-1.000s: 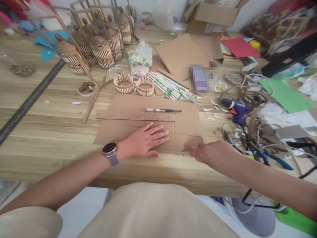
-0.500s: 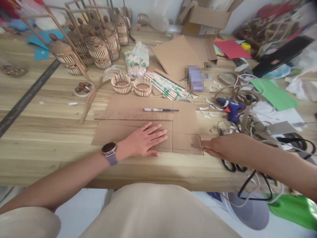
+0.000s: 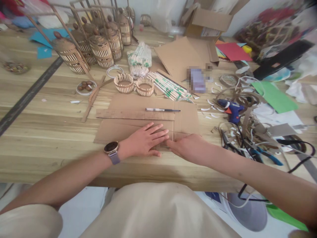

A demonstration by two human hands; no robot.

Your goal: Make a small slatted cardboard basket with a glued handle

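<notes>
My left hand (image 3: 146, 140) lies flat with fingers spread on a brown cardboard sheet (image 3: 138, 105) at the table's near edge; a watch is on that wrist. My right hand (image 3: 188, 147) rests palm down on the sheet's near right part, fingers stretched out toward the left hand's fingertips, almost touching them. A black pen (image 3: 162, 109) lies across the cardboard beyond both hands, beside a narrow cardboard strip (image 3: 133, 114).
Two small stick baskets (image 3: 135, 84), packs of chopsticks (image 3: 170, 86) and several lidded stick baskets (image 3: 99, 49) stand behind. A blue glue gun (image 3: 231, 107), scissors (image 3: 260, 153), cords and paper strips clutter the right. Cardboard box (image 3: 210, 19) at the back.
My right hand has slid left from the cardboard's right edge onto the sheet, ending beside my left hand. The left hand has stayed put.
</notes>
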